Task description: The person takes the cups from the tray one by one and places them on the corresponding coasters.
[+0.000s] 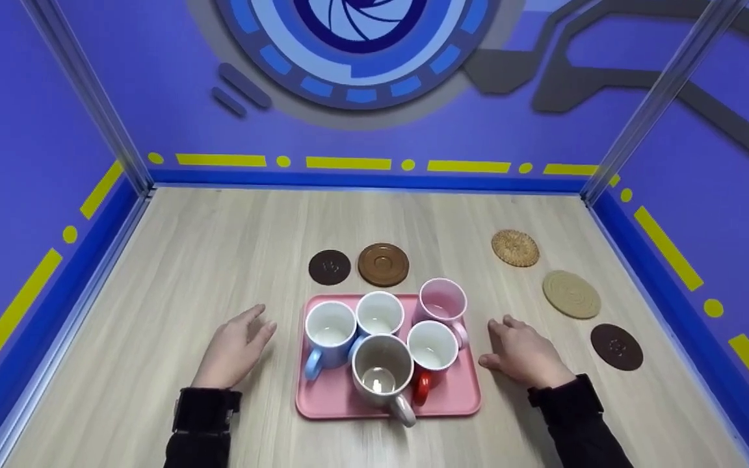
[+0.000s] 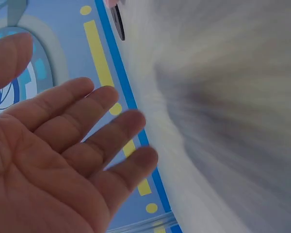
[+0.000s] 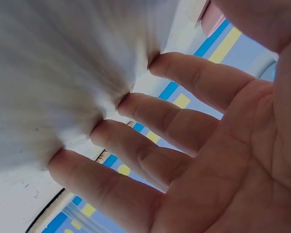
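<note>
A pink tray [image 1: 329,400] lies between my two hands and carries several mugs. On its left are a light blue mug [image 1: 331,348] and a second white-lined mug [image 1: 380,313] with a blue handle. A pink mug [image 1: 439,302] stands at the back right, in front of it a red-handled mug [image 1: 433,344]. The larger grey-beige mug [image 1: 374,387] sits at the front. My left hand [image 1: 235,348] holds nothing, left of the tray, its fingers loosely extended. To the tray's right, my right hand [image 1: 524,351] is also without an object; its fingertips [image 3: 60,162] touch the table.
Behind the tray lie a dark brown coaster [image 1: 329,267] and a brown wooden coaster [image 1: 383,264]. Toward the right are a woven coaster [image 1: 515,247], a beige spiral coaster [image 1: 571,294] and another dark coaster [image 1: 617,347]. Blue panels [image 1: 374,143] wall the table [image 1: 218,253] on three sides.
</note>
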